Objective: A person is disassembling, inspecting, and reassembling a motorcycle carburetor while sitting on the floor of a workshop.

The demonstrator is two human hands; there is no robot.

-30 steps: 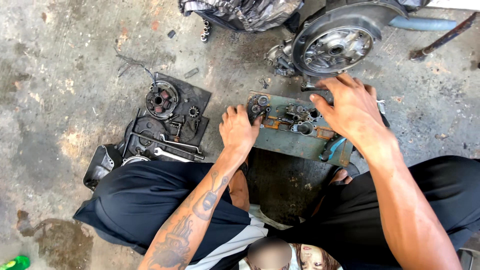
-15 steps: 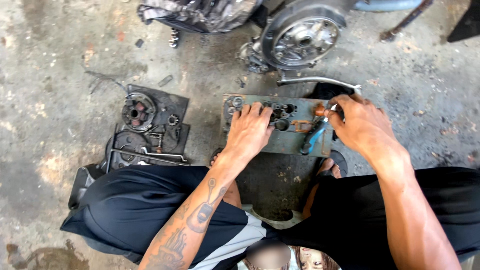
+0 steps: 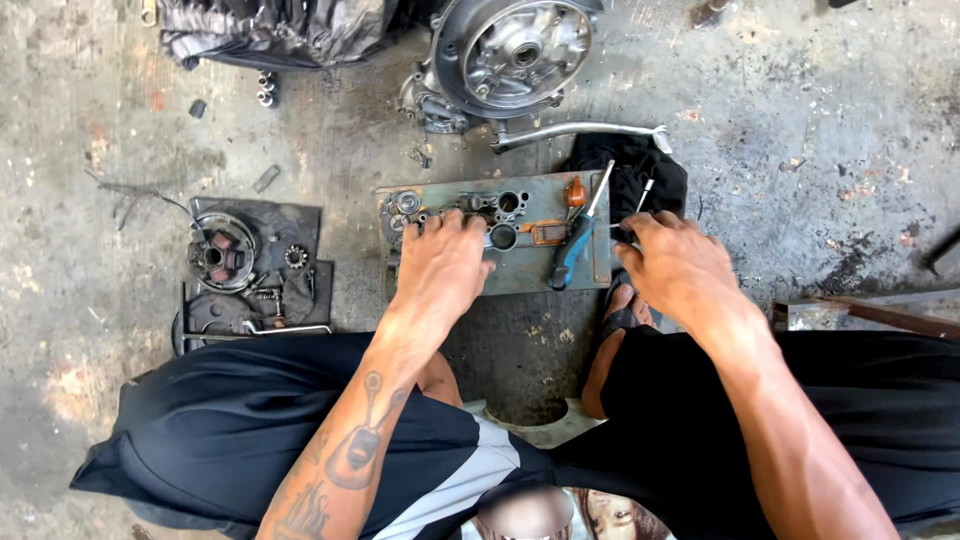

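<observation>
I sit low over a grey-blue metal tray (image 3: 535,272) on the concrete floor. My left hand (image 3: 440,265) lies palm down on the tray, its fingertips on small round metal parts (image 3: 405,205) at the far left end. My right hand (image 3: 675,265) is at the tray's right edge, fingers curled around the dark handle of a thin screwdriver (image 3: 644,192) whose shaft points away from me. Blue-handled pliers (image 3: 570,250) lie on the tray between my hands, beside an orange-handled tool (image 3: 575,190).
An open engine casing (image 3: 510,50) stands beyond the tray, with a silver lever (image 3: 580,132) and a black cloth (image 3: 630,165) near it. At left, a black mat (image 3: 300,225) carries a round stator (image 3: 220,255), a small gear (image 3: 295,257) and a wrench (image 3: 285,328).
My right hand moved from the pliers to the tray's right edge and closed on the thin screwdriver. My left hand stayed on the tray's parts. The camera tilted down.
</observation>
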